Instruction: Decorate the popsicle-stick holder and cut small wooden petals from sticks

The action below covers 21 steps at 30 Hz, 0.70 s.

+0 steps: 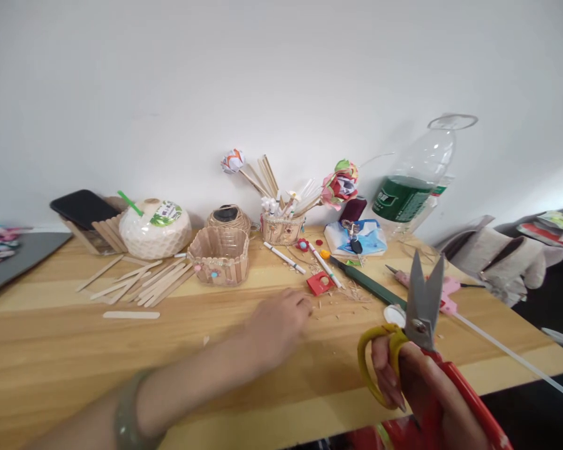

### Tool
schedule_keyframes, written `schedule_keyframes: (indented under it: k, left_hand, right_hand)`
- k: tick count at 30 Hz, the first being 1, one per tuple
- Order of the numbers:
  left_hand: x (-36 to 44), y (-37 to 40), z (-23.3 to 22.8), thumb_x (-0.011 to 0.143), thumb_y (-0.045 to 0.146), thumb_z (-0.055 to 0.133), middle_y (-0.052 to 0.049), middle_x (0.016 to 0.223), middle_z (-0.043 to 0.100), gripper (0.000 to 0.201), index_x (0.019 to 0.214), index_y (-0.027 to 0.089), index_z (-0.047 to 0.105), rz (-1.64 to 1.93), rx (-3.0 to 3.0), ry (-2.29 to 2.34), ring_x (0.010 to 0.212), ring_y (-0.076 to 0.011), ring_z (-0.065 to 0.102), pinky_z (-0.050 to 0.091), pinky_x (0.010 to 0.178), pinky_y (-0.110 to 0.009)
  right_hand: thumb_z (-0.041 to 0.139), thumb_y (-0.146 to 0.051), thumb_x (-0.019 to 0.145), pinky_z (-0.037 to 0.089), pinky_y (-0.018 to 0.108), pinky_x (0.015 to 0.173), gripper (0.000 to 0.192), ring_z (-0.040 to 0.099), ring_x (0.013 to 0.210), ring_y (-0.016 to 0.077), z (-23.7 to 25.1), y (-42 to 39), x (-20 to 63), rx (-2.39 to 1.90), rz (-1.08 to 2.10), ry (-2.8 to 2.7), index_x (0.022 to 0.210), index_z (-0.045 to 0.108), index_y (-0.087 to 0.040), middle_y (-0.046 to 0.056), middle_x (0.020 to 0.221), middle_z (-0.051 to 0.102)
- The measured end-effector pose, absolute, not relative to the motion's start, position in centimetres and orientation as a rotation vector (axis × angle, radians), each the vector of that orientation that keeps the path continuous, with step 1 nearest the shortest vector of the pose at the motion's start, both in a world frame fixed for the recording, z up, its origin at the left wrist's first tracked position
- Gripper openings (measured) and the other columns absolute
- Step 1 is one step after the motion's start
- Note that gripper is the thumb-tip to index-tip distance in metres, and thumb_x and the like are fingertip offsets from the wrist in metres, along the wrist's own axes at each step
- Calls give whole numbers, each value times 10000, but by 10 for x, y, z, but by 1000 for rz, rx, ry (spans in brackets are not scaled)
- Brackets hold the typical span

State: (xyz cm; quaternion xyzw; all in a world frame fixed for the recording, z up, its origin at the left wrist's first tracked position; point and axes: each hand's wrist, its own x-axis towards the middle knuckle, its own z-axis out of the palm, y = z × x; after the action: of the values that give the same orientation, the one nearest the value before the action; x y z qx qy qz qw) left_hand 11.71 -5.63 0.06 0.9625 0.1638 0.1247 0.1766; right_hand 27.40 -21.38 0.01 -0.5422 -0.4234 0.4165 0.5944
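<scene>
My right hand grips a pair of scissors at the lower right, its fingers through the yellow handle loop. The blades point up and stand a little apart; the other handle is red. Low over the middle of the wooden table, my left hand reaches in from the left, blurred, a bangle on its wrist. Its fingertips point right and are partly hidden. Just beyond them lies a red piece of paper with a hole cut in it, near two white markers.
Craft sticks lie loose at the left, beside a wooden-stick box and a coconut with a straw. A green-handled knife, a pink glue gun and a plastic bottle occupy the right side.
</scene>
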Motion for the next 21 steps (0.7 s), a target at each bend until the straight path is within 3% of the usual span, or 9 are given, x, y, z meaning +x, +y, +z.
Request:
schedule_keyframes:
  k: [3, 9, 17, 21]
  left_hand:
    - [93, -52, 0, 738, -20, 352, -61, 776, 667, 313, 746, 160, 607, 258, 2773, 496, 744, -203, 605, 472, 690, -313]
    - [53, -50, -7, 690, -15, 380, -20, 604, 636, 284, 636, 181, 578, 477, 2872, 434, 573, -155, 575, 402, 533, -242]
    - [26, -41, -7, 714, -21, 339, 9, 549, 597, 290, 612, 187, 513, 850, 2807, 307, 504, -120, 534, 371, 491, -212]
    - [-8, -17, -1, 726, -4, 336, 4, 573, 599, 286, 636, 188, 527, 917, 2711, 529, 544, -126, 548, 404, 548, -215]
  right_hand:
    - [332, -502, 910, 339, 341, 550, 409, 390, 512, 185, -1, -205, 274, -1230, 999, -965, 725, 576, -230, 4, 531, 449]
    - [363, -580, 874, 338, 321, 490, 457, 388, 490, 168, -6, -165, 242, -1103, 1053, -933, 650, 547, -227, 17, 592, 459]
    - [408, -588, 872, 305, 249, 424, 467, 383, 410, 115, -26, -100, 207, -1002, 1192, -815, 695, 558, -182, -28, 491, 445]
    - [464, -569, 854, 283, 251, 408, 405, 368, 410, 121, -20, -76, 215, -954, 1109, -807, 685, 565, -215, -33, 492, 420]
